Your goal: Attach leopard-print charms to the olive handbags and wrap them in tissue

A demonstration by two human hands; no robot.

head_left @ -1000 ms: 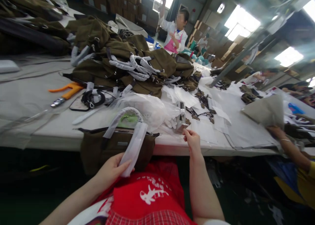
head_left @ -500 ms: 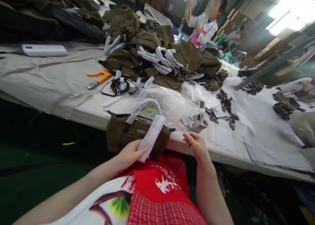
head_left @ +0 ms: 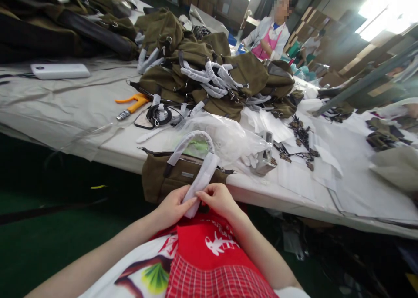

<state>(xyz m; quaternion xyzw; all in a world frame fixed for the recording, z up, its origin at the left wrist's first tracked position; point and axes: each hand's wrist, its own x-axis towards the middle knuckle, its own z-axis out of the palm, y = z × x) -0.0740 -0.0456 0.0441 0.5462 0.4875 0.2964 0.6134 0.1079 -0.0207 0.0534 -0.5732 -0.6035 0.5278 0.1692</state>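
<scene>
An olive handbag (head_left: 156, 178) hangs at the table's front edge, its zipped top facing up and its arched handle (head_left: 191, 138) sleeved in white wrapping. A flat white wrapping sheet (head_left: 205, 172) lies around the handle's near leg. My left hand (head_left: 174, 206) is closed around the lower end of that wrapped leg, thumb on top. Fingers of my right hand (head_left: 220, 198) are pinched together at the wrapping's right edge, close to my left thumb. What lies under the wrapping is hidden.
Olive bags (head_left: 189, 67) are heaped behind. Nearer lie orange-handled pliers (head_left: 139, 101), a black cord coil (head_left: 159, 114), a clear plastic bag (head_left: 225, 137), a metal tape dispenser (head_left: 266, 152) and white sheets (head_left: 294, 176). A white power bank (head_left: 60, 71) sits left. A co-worker (head_left: 269, 37) stands across.
My right hand has moved left and down from beside the handbag to pinch the wrapping. My left hand keeps its hold. The co-worker's raised arm has come down.
</scene>
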